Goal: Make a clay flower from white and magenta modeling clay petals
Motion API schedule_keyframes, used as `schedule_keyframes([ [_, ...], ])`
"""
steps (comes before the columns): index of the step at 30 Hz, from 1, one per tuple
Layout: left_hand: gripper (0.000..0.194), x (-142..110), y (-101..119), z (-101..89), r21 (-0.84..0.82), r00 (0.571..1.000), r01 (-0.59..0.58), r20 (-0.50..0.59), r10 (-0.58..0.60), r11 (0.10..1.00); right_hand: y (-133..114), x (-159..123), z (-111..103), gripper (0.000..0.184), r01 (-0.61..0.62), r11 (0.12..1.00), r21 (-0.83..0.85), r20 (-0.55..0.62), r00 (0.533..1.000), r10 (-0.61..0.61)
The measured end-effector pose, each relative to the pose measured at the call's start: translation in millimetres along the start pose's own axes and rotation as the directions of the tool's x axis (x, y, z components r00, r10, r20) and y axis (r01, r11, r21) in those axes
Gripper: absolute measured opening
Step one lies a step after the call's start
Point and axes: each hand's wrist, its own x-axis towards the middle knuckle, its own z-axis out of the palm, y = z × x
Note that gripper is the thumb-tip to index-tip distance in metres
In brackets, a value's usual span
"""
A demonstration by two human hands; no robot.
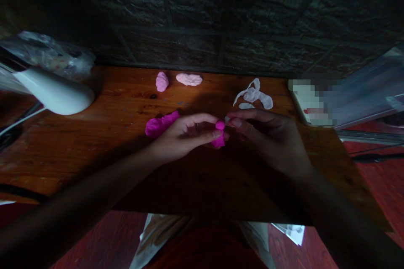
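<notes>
Between the thumb and fingers of my left hand [181, 134] is a small piece of magenta modelling clay [220, 125], with a rounded top and a wider part below. My right hand [271, 136] pinches a small whitish bit of clay [227, 120] close beside the magenta piece; whether the two touch is hard to tell. A larger magenta clay lump [160, 124] lies on the table behind my left wrist. Just beyond my right hand rest thin white clay strips and flattened pieces [252, 93].
Toward the wall, the wooden table [126, 92] holds a pink clay lump [162, 81] and a pale pink one [189, 79]. A white lamp-like object [59, 92] and clear plastic [66, 56] are at left. A partly blurred-out flat object [311, 103] lies at right.
</notes>
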Motion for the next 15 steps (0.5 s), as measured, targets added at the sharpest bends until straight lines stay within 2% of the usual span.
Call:
schedule_keyframes([
  [4, 0.023, 0.5, -0.7, -0.6, 0.013, 1.000, -0.005, -0.014, 0.005, 1.000, -1.1, -0.3, -1.1, 0.014, 0.012, 0.999, -0.033, 0.028, 1.000, -0.011],
  [9, 0.022, 0.9, 0.6, 0.2, 0.008, 1.000, 0.001, -0.026, -0.001, 1.000, -2.1, -0.5, 0.3, 0.012, 0.093, 0.995, -0.038, 0.071, 0.993, -0.091],
  [15, 0.021, 1.0, 0.5, 0.5, -0.039, 0.999, -0.026, 0.023, 0.027, 0.999, -1.0, -1.7, 3.5, 0.013, 0.158, 0.982, -0.102, 0.038, 0.987, -0.155],
])
